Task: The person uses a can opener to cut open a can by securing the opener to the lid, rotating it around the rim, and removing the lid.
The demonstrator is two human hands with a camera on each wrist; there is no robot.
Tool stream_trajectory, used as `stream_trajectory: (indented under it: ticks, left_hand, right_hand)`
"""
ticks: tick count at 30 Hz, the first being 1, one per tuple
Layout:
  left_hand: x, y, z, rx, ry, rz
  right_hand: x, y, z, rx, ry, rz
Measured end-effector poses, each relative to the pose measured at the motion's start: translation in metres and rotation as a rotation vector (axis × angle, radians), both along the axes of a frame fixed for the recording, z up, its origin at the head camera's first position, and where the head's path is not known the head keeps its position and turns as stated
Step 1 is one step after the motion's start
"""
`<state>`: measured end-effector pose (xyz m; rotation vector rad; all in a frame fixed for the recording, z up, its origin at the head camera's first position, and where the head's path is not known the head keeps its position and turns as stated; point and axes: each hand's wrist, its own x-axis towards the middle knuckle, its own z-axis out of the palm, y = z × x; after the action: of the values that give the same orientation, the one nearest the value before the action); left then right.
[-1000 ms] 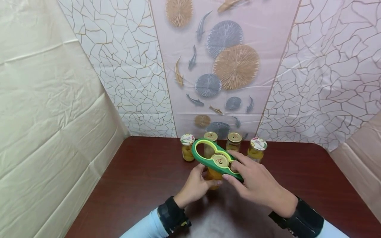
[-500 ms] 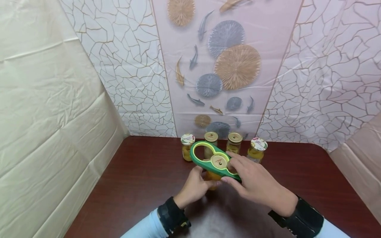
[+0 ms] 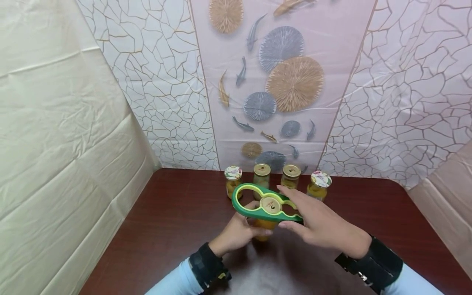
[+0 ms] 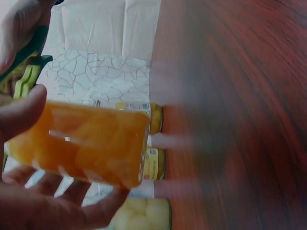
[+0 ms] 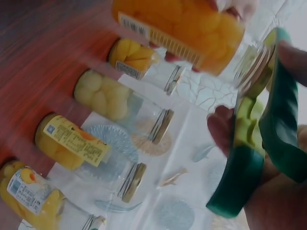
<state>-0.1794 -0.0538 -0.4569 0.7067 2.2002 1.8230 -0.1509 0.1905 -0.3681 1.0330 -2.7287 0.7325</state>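
My left hand [image 3: 236, 235] grips a glass jar of orange fruit [image 4: 91, 139], thumb on one side and fingers on the other. The jar's base is held off the table. Around its gold lid [image 3: 271, 205] sits a green jar opener [image 3: 241, 209] with a lime inner edge, its middle notch encircling the lid. My right hand [image 3: 321, 221] holds the opener's handles between thumb and fingers. In the right wrist view, the handle ends [image 5: 237, 182] stand apart. My left fingers and the opener hide part of the jar in the head view.
Behind the hands stands a row of several fruit jars: a white-lidded one at the left [image 3: 233, 182], gold-lidded ones [image 3: 262, 172] [image 3: 291, 174] in the middle, and another white-lidded jar [image 3: 318, 186] at the right. A patterned cloth [image 3: 177, 102] hangs behind the brown table [image 3: 166, 229].
The opener has turned counterclockwise in the head view, its left end dropping toward me. The jar has shifted slightly nearer and left, and my right fingers have straightened somewhat.
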Motion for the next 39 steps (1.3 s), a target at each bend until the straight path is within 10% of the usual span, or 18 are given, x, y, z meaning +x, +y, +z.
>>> stream_trajectory:
  ticks: [12,39]
  left_hand:
    - [-0.001,-0.012,-0.001,0.015,0.036,-0.201]
    - [-0.004,-0.018,-0.011,-0.08,-0.029,-0.162]
  right_hand:
    - [-0.006,0.009,0.004,0.063,-0.118,0.147]
    - [-0.014,0.019,-0.01,-0.016,-0.104,0.062]
